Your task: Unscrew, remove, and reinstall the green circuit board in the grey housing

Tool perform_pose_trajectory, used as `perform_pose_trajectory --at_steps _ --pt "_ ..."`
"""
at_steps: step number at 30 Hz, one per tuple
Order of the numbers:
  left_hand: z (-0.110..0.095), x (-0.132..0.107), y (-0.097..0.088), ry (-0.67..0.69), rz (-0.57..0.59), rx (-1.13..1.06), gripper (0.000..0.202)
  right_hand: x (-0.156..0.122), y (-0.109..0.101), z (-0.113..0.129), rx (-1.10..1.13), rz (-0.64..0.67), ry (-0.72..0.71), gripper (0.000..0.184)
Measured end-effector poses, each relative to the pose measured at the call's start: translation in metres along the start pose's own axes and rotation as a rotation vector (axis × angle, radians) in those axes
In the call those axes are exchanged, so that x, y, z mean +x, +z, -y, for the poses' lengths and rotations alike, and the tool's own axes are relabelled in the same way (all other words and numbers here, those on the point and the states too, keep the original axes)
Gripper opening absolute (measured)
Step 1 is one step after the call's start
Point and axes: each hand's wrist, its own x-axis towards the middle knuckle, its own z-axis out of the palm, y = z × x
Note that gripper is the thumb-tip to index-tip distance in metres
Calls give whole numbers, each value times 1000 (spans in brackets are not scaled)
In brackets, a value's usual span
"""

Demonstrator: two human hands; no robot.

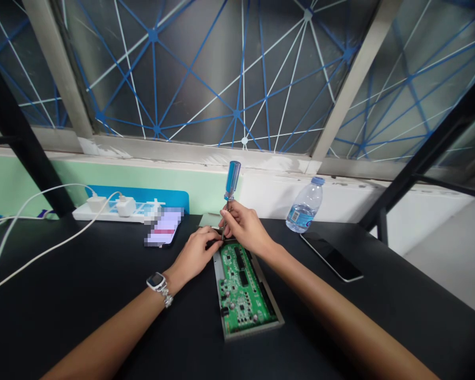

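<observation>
A screwdriver (231,180) with a blue and clear handle stands nearly upright, its handle at the top. My right hand (246,226) is closed round its shaft, just below the handle. The tip points down at the far end of a metal casing (253,333) that holds a green circuit board (243,295). My left hand (200,248) is closed at the casing's far left corner, thumb and fingertips beside the screwdriver tip; what they pinch is too small to make out. Behind the hands, a pale flat piece (209,220) is partly hidden.
A lit phone (165,227) lies at left, near a white power strip (111,211) with plugs and white cables (59,241). On the right are a water bottle (304,207) and a dark-screened phone (331,257). Wall and window close off the black desk's (142,338) back.
</observation>
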Motion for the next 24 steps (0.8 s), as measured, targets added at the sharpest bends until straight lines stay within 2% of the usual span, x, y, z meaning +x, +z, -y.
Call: perform_pose_trajectory --at_steps 7,12,15,24 --pt "-9 2 -1 -61 -63 -84 12 3 -3 -3 92 28 11 26" --pt "-11 11 10 -131 -161 -261 8 3 -6 -4 27 27 29 27" --pt "-8 14 17 -166 -204 -341 14 2 -6 -5 -19 17 12 28" --pt "-6 11 19 -173 -106 -572 22 3 -3 -11 12 12 63 30"
